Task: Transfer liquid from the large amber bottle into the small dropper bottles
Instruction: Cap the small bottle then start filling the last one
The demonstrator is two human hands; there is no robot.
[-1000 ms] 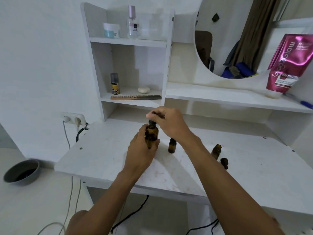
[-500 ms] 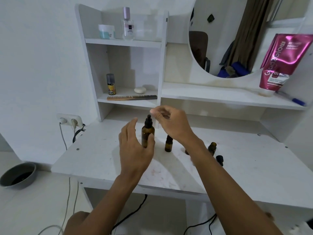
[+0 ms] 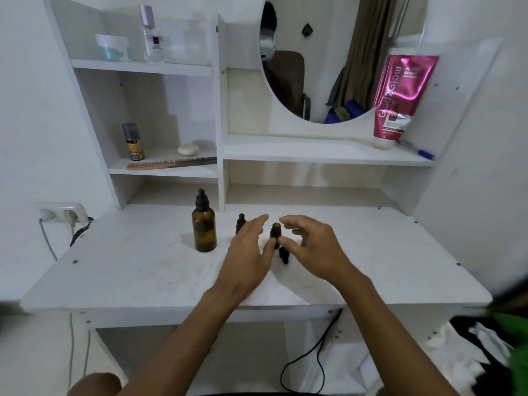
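The large amber bottle [image 3: 204, 228] stands upright with its black dropper cap on, left of centre on the white table [image 3: 143, 275]. A small capped dropper bottle [image 3: 240, 222] stands behind my left hand [image 3: 248, 255]. An uncapped small amber bottle [image 3: 275, 234] stands between both hands, and a black dropper cap [image 3: 284, 254] lies on the table just in front of it. My left hand is open, its thumb near this bottle's side. My right hand [image 3: 314, 250] is open with fingers curved beside the bottle. Neither hand holds anything.
White shelves rise behind: a spray can [image 3: 133, 142], soap [image 3: 188, 150] and comb [image 3: 171, 163] on the lower left shelf, a jar and perfume above. A pink tube [image 3: 400, 95] and pen stand right, under an oval mirror [image 3: 328, 52]. A wall socket [image 3: 61, 214] sits left.
My left hand let go of the large amber bottle, now standing capped on the table. Both hands moved right and now flank the uncapped small bottle.
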